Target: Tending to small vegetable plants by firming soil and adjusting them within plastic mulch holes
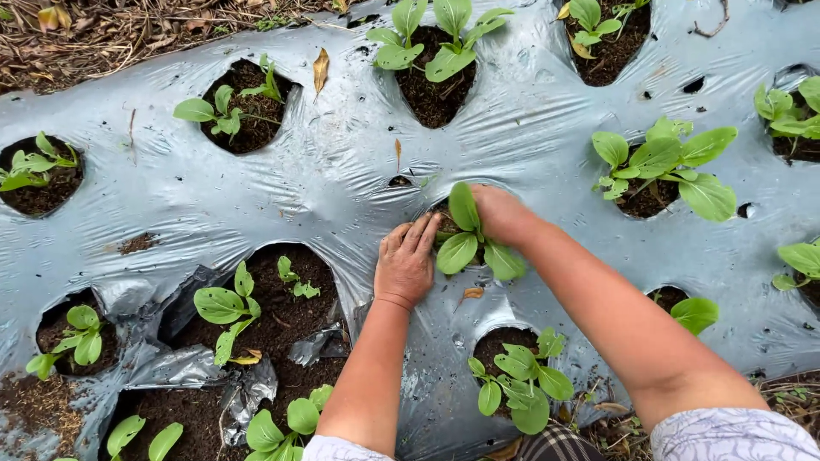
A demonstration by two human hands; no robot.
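Both hands meet at one planting hole in the silver plastic mulch sheet point(325, 183). The left hand point(406, 263) lies flat, palm down, fingers together and stretched onto the edge of the hole, pressing sheet and soil rather than closing on anything. The right hand point(502, 213) curves over the far side of the same hole, its fingers tucked down into the soil behind the plant, so I cannot tell whether they are closed on the stem or only pressed against it. Between the two hands stands the seedling point(465, 241), a small leafy green with one upright leaf and two broader leaves drooping toward the person.

Just below the hands, nearest the person, a second seedling point(517, 380) sits in its own hole, and a dry brown leaf point(472, 293) lies on the sheet between. To the left of the left hand the sheet is torn open over dark soil point(282, 329), with several small plants in it. To the right of the right forearm grows a larger plant point(662, 162). Beyond the hands, farther up the bed, another seedling point(436, 43) fills a hole, and dry straw point(111, 34) borders the far edge of the sheet.
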